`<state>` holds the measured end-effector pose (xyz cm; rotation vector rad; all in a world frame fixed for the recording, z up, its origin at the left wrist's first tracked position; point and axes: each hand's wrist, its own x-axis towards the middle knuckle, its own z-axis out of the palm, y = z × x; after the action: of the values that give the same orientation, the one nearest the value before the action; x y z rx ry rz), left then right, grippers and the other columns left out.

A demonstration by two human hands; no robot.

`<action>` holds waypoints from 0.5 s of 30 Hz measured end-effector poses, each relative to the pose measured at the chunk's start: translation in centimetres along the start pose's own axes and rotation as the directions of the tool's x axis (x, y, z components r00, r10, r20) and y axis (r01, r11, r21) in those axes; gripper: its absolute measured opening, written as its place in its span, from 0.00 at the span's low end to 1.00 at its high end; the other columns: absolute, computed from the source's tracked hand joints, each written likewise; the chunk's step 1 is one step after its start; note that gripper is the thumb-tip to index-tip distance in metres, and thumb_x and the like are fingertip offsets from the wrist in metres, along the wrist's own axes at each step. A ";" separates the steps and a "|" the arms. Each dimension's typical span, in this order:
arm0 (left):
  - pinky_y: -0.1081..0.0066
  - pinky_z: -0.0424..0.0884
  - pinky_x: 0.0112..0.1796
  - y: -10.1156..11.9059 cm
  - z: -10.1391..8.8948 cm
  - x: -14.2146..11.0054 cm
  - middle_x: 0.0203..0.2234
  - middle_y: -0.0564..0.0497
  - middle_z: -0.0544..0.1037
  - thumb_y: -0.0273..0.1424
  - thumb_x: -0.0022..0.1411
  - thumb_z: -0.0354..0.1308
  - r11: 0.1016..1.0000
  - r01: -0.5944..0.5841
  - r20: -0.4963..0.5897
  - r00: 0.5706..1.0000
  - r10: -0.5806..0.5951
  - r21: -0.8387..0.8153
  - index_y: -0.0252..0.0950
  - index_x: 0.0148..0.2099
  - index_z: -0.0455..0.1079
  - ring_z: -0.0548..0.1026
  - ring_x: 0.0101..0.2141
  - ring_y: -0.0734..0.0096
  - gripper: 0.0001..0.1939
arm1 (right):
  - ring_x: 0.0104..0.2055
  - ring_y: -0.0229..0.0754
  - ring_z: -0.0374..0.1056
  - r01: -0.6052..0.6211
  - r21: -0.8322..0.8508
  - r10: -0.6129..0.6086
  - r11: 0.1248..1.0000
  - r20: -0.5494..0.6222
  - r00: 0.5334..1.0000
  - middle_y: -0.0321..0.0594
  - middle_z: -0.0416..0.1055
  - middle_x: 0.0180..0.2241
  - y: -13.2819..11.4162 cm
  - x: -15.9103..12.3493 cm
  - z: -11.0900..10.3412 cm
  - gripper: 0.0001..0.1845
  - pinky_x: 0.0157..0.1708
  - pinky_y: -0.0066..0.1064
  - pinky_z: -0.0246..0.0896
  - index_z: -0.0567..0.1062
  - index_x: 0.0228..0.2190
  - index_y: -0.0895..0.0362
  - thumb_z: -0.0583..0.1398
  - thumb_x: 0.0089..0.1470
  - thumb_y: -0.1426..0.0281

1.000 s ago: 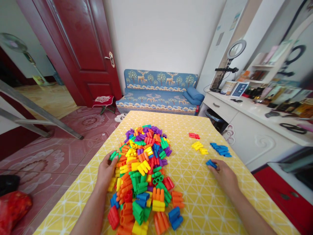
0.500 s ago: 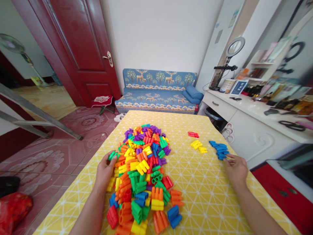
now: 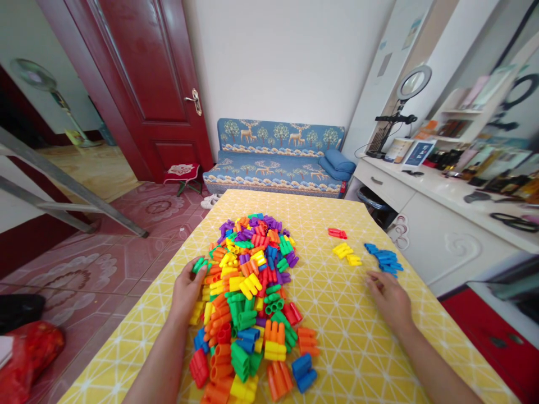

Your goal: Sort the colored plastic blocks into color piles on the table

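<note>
My left hand (image 3: 188, 286) rests at the left edge of a big heap of plastic building blocks (image 3: 236, 283), each shaped like joined tubes. Its thumb and fingers close around a green block (image 3: 200, 264). Over the yellow cloth on the right, my right hand (image 3: 391, 300) has loosely bent fingers, slightly apart, and nothing shows in them. Just beyond it lies a group of blue blocks (image 3: 386, 260), apart from the fingertips. Two yellow blocks (image 3: 347, 253) and one red block (image 3: 337, 233) lie separately to the left of the blue ones.
The table (image 3: 337, 336) has a yellow patterned cloth. Behind it stands a blue patterned sofa (image 3: 278, 160). A white dresser (image 3: 446, 213) with bottles and a ring light is at the right. A red stool (image 3: 182, 173) and a metal frame (image 3: 109, 207) stand at the left.
My right hand has moved left, away from the blue blocks it was touching. My left hand stays at the heap with the green block. The view has shifted slightly.
</note>
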<state>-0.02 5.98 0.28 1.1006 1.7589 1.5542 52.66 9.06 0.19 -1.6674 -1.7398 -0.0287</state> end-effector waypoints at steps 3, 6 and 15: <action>0.65 0.70 0.46 -0.1 0.0 0.0 0.43 0.47 0.78 0.47 0.52 0.60 1.000 -0.011 -0.005 1.000 0.011 0.005 0.36 0.52 0.69 0.75 0.42 0.61 0.29 | 0.35 0.43 0.69 0.083 0.222 -0.122 0.972 0.166 0.979 0.43 0.72 0.38 -4.7 -1.6 1.5 0.15 0.36 0.33 0.65 0.75 0.39 0.55 0.54 0.58 0.62; 0.65 0.70 0.45 -0.3 0.0 0.1 0.42 0.48 0.78 0.47 0.52 0.60 1.000 -0.006 -0.003 1.000 0.006 0.001 0.36 0.52 0.69 0.75 0.42 0.61 0.29 | 0.32 0.40 0.68 0.056 0.369 -0.161 0.928 0.260 0.952 0.43 0.71 0.40 -9.3 -2.3 4.0 0.14 0.34 0.33 0.65 0.74 0.42 0.55 0.55 0.56 0.65; 0.66 0.71 0.41 0.0 0.0 0.0 0.40 0.47 0.78 0.49 0.51 0.61 1.000 0.010 -0.001 1.000 -0.010 -0.012 0.35 0.52 0.69 0.75 0.39 0.62 0.31 | 0.30 0.41 0.70 -0.255 0.435 0.122 0.863 0.311 0.943 0.41 0.75 0.41 -17.0 2.4 10.4 0.28 0.33 0.34 0.65 0.70 0.49 0.54 0.63 0.46 0.60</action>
<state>-0.05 5.98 0.27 1.0837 1.7511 1.5579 33.03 13.30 1.25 -1.5103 -1.5946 0.6977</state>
